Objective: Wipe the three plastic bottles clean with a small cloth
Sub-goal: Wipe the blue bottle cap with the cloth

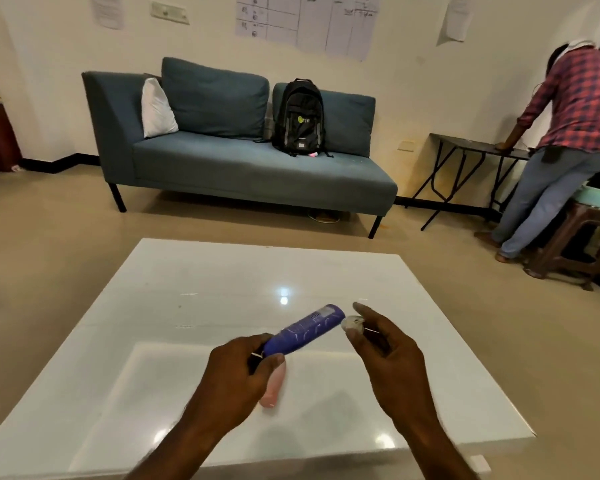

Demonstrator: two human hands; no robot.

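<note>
Left hand [236, 372] grips blue bottle [305, 330] by its lower end, tilted up-right above white table [187, 289]. Right hand [385, 348] pinches small whitish cloth [352, 323] against bottle's upper end. Pink bottle [273, 389] lies near the front edge, under left hand.

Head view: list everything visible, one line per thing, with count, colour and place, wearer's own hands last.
blue bottle: 1, blue, held above the table
pink bottle: 1, pink, lying on the table, partly hidden under the left hand
small cloth: 1, whitish, at the blue bottle's far end
table: 1, glossy white, foreground
sofa: 1, teal, against the far wall
backpack: 1, black, on the sofa
white cushion: 1, sofa's left end
folding table: 1, dark, right of the sofa
other person: 1, checked shirt, far right
left hand: grip closed on the blue bottle
right hand: pinching the small cloth
</note>
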